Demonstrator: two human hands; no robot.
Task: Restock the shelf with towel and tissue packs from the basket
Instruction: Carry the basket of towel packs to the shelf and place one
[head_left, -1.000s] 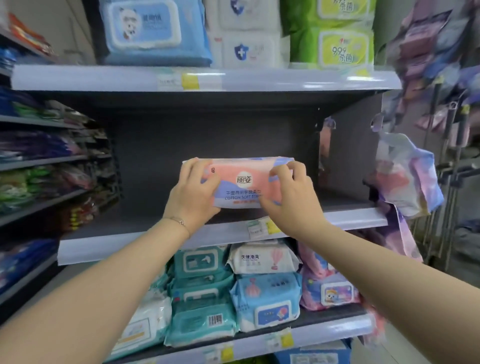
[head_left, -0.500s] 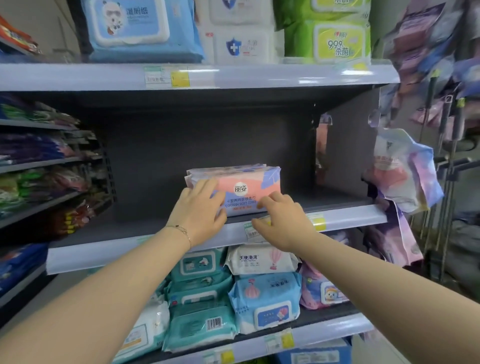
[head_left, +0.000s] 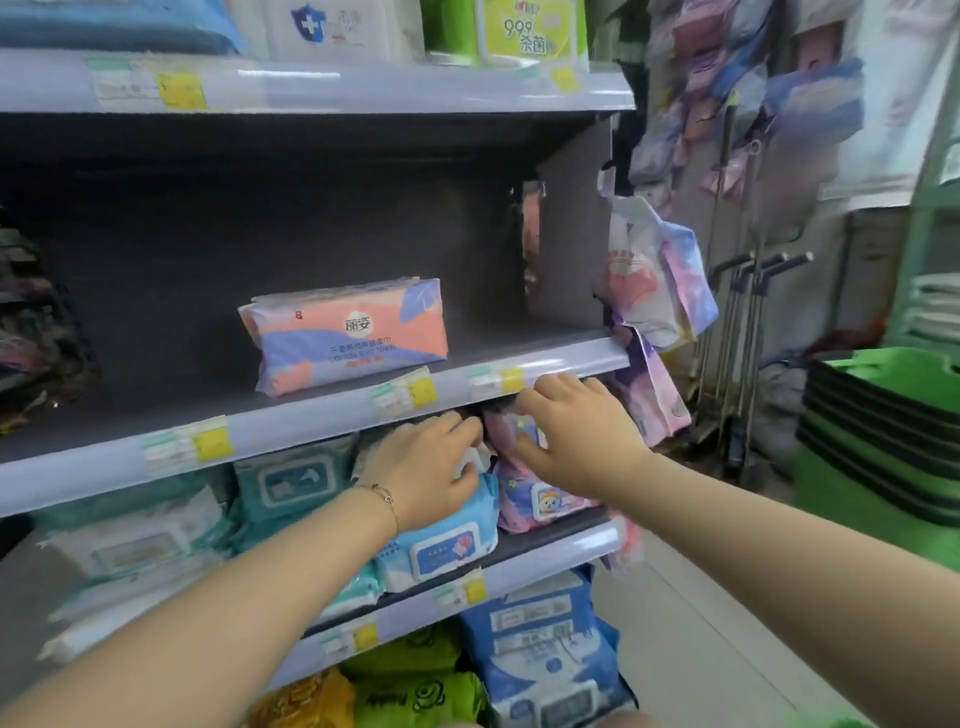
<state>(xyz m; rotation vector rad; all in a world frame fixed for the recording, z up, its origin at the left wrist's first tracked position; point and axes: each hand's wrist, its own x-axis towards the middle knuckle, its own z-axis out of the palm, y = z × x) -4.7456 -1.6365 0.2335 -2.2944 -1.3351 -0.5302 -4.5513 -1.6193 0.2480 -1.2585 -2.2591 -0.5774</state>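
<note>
Head view shows the cotton towel pack lying label-out at the front of the middle shelf, likely for shoppers to read, while the left hand and right hand hover just below, fingers loose, gripping nothing.

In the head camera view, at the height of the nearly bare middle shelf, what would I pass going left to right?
Blurred goods on the neighbouring rack → pink-and-purple cotton soft towel pack → grey end panel → hanging pink-and-purple packs → long-handled poles → stacked green baskets.
</note>
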